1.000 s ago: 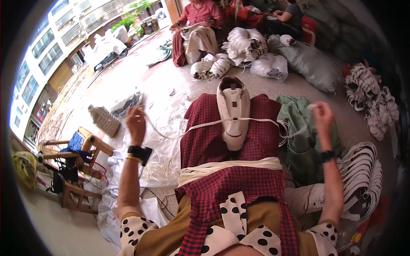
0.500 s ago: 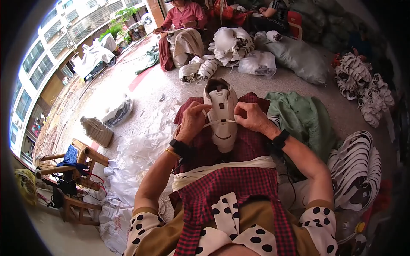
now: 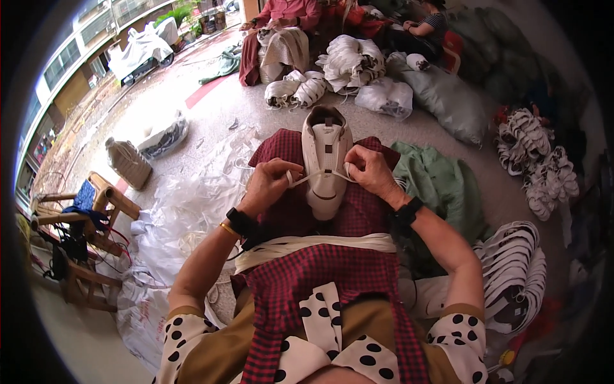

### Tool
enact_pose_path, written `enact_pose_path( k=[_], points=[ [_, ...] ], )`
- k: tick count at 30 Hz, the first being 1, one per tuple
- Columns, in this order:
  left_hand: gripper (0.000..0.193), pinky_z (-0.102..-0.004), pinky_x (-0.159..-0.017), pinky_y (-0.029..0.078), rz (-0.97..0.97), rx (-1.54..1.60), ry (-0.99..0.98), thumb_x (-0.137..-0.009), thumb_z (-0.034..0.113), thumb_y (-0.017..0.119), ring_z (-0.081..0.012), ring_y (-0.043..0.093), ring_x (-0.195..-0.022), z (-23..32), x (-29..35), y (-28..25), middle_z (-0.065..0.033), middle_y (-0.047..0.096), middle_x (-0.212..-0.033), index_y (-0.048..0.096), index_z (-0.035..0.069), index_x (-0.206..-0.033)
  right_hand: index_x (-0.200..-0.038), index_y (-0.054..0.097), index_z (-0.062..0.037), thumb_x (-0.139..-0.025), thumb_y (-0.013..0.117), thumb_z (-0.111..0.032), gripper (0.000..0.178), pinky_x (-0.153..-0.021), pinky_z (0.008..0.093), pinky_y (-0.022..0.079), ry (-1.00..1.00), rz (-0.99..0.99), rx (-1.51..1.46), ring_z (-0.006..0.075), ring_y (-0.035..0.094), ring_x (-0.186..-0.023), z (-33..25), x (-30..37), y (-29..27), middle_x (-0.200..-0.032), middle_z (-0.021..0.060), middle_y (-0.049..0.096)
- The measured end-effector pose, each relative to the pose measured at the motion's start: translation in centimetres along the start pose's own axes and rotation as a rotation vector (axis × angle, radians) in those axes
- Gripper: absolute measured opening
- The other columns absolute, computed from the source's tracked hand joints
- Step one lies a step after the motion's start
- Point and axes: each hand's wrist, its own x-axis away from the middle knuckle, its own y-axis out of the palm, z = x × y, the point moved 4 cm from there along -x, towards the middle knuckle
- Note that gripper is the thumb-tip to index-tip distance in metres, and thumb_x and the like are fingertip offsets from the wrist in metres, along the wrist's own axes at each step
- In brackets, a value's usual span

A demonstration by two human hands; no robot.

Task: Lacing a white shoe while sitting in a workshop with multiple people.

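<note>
A white and beige sneaker lies on the red-and-black checked cloth over my lap, its toe toward me. A pale flat shoelace crosses the lower end of its tongue. Left of the shoe, my left hand pinches one end of the lace between thumb and fingers. My right hand is closed on the other end, close against the shoe's right side. A bundle of cream laces stretches across my lap.
Stacked white shoe parts stand at my right beside a green cloth. White plastic sheeting covers floor at left, near a bamboo stool. Further off are a grey sack, white shoe bundles and a seated person.
My left hand has drawn outward from the shoe, with its lace end. The lace, bowed toward the toe before, now slants up to the tongue. The whole view has shifted slightly.
</note>
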Motion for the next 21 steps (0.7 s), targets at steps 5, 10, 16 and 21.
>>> enact_pose_path(
  k=[5,10,16,21],
  points=[
    [0.017,-0.0255,-0.075,0.053,-0.013,0.016,-0.055,-0.09,0.011,0.065,-0.0111,0.065,-0.082,0.1,0.1,0.2,-0.005,0.067,-0.088,0.072,0.0,-0.101,-0.089,0.068,-0.0017,-0.083,0.06,-0.007,0.012,-0.064,0.0297,0.053,-0.002,-0.021,0.072,0.0143,0.067,-0.066,-0.2,-0.1,0.0,-0.073,0.0092,0.069],
    [0.017,-0.0265,-0.075,0.053,0.01,-0.038,-0.034,-0.09,0.013,0.065,-0.01,0.065,-0.083,0.6,0.4,0.1,-0.0042,0.069,-0.09,0.073,0.002,-0.1,-0.094,0.069,0.0003,-0.085,0.059,-0.004,0.014,-0.065,0.0242,0.053,0.061,-0.14,0.103,0.0077,0.066,-0.071,0.5,0.0,0.1,-0.077,0.0045,0.07],
    [0.017,-0.0272,-0.074,0.052,0.064,-0.066,-0.013,-0.089,0.012,0.063,-0.0123,0.066,-0.081,0.9,0.6,0.3,-0.0059,0.069,-0.089,0.074,0.003,-0.098,-0.094,0.07,0.0011,-0.087,0.063,-0.006,0.012,-0.067,0.023,0.054,0.095,-0.096,-0.041,0.009,0.067,-0.074,0.7,0.3,0.3,-0.08,0.0042,0.071],
    [0.018,-0.0274,-0.074,0.052,0.035,-0.118,-0.006,-0.087,0.009,0.06,-0.0118,0.065,-0.08,1.5,0.5,0.3,-0.0057,0.069,-0.089,0.074,0.003,-0.098,-0.089,0.069,-0.0029,-0.08,0.066,-0.01,0.011,-0.066,0.0273,0.055,0.06,-0.059,0.117,0.0137,0.069,-0.069,-0.4,0.3,0.6,-0.075,0.0068,0.07]
  ],
)
